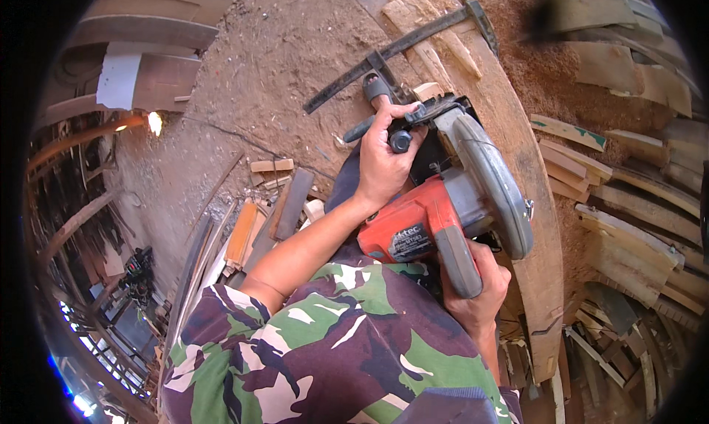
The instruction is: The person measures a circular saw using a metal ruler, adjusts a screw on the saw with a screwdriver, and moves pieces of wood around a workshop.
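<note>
A red and grey circular saw (413, 221) sits over a long curved wooden board (548, 276), its rounded grey blade guard toward the right. My right hand (480, 284) is wrapped round the saw's rear handle. At the saw's front, my left hand (388, 154) is closed about the dark knob and front fittings, thumb and fingers bent. Just beyond that hand lies a black bar clamp (421, 40), set across the board's far part. The blade and the underside of the saw are hidden.
Offcuts (255, 224) lie in a heap at the left, with a dark cord (244, 137) on the dusty ground. Stacked wood pieces (628, 232) fill the right side. Sawdust (517, 55) covers the floor past the board, and a pale strip of wood (432, 43) rests on it.
</note>
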A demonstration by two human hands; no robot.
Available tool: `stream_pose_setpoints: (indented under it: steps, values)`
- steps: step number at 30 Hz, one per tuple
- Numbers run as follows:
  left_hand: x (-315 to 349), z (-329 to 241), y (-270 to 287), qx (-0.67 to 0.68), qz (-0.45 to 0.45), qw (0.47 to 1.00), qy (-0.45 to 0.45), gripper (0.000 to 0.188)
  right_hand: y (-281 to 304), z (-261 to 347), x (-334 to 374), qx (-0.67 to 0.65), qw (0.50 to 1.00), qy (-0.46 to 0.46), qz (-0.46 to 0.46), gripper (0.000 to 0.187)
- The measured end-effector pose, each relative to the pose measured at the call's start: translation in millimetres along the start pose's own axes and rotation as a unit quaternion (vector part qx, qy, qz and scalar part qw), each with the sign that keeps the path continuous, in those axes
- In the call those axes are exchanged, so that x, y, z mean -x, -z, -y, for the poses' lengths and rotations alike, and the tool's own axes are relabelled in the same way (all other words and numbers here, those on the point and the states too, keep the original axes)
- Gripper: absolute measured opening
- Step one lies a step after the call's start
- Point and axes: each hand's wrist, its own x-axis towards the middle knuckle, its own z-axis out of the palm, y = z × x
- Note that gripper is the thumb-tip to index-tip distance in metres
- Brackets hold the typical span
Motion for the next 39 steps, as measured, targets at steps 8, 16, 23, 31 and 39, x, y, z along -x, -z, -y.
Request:
stream_pose_setpoints:
  steps: [8,16,23,31,39]
  values:
    - [-0.9,-0.2,1.5,-0.001,0.006,1.000,0.029,0.030,-1.8,-3.7,-1.0,-0.034,0.999,0.004,0.009,0.044]
    - [-1.6,0.4,5.0,-0.032,0.016,0.999,0.017,0.028,0.9,-5.9,-2.1,-0.023,0.999,0.013,0.026,0.040]
    - [-2.9,1.7,10.3,-0.017,0.020,1.000,0.016,0.030,3.5,-9.0,-8.4,-0.022,0.998,0.060,0.019,0.053]
    - [-4.8,-1.6,21.6,-0.040,0.045,0.998,0.022,0.029,4.5,-13.8,-7.1,-0.031,0.998,0.055,0.026,0.063]
    - [-6.6,-2.4,20.3,-0.044,0.046,0.998,0.030,0.029,0.0,-11.9,-5.0,-0.064,0.997,0.027,0.014,0.048]
